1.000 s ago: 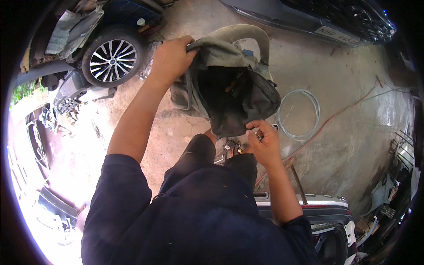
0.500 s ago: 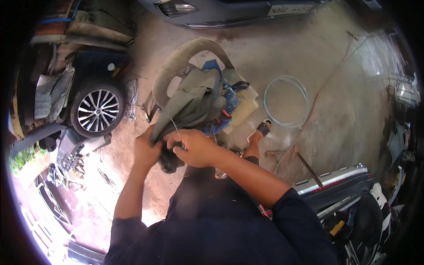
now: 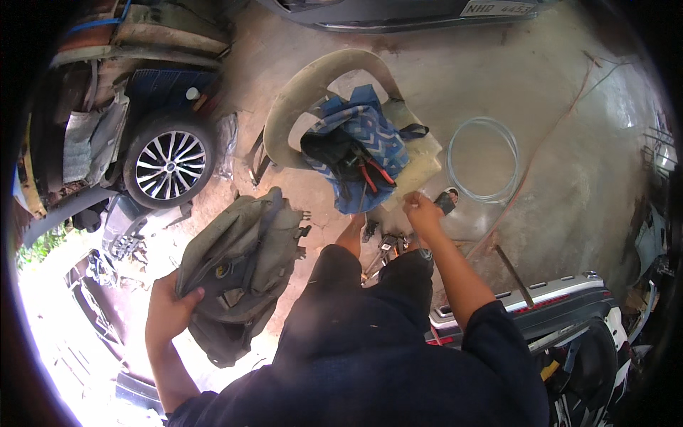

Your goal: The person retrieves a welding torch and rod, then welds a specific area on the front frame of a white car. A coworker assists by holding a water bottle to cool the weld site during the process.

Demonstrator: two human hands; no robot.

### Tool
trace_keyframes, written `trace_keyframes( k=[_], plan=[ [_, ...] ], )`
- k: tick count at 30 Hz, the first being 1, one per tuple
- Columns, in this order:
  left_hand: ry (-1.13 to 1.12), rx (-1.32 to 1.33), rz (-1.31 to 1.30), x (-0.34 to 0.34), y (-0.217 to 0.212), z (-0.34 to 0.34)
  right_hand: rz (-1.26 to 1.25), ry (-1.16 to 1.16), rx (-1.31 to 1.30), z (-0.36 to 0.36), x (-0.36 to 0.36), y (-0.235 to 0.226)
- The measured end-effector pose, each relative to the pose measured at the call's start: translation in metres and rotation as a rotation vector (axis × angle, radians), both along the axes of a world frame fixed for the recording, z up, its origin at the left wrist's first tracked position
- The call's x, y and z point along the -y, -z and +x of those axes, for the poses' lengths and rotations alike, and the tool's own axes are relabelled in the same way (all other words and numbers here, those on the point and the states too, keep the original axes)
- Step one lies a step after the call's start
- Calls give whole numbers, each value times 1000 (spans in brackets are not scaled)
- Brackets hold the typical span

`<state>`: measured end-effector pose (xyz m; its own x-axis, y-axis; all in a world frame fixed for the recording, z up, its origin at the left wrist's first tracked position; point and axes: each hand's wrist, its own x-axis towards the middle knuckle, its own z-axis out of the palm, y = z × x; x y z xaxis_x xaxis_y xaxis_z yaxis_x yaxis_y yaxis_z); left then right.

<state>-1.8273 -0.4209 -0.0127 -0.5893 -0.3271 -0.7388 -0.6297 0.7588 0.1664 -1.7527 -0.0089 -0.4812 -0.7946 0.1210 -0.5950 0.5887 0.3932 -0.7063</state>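
Observation:
My left hand (image 3: 171,307) grips the edge of a worn grey-green backpack (image 3: 238,263), thumb on top, holding it off to the left of my legs. Straps and buckles dangle along the backpack's right side. My right hand (image 3: 424,213) is closed near the front corner of a beige plastic armchair (image 3: 288,89); what its fingers hold, if anything, is hidden. On the chair's seat lies a blue patterned bag (image 3: 373,128), its dark opening toward me. Red-handled pliers (image 3: 376,173) stick out of that opening.
A coil of pale wire (image 3: 514,167) lies on the floor to the right, near a long orange cord (image 3: 544,142). A car wheel (image 3: 171,165) stands at the left. Car bumper parts (image 3: 548,313) are piled at the lower right. A parked car (image 3: 398,18) is at the far side.
The backpack has come off the chair and swung left in my left hand, uncovering the blue bag and pliers. My right hand has left the backpack and moved right.

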Motion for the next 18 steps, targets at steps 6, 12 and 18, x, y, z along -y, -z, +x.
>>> trace_keyframes(
  k=[6,12,18],
  plan=[
    [126,53,-175,25,45,40,317,-143,154,-59,43,51],
    [222,193,-372,61,68,79,189,4,390,-39,73,148],
    [248,144,-265,69,99,83,-235,353,527,-39,84,129]
  ],
)
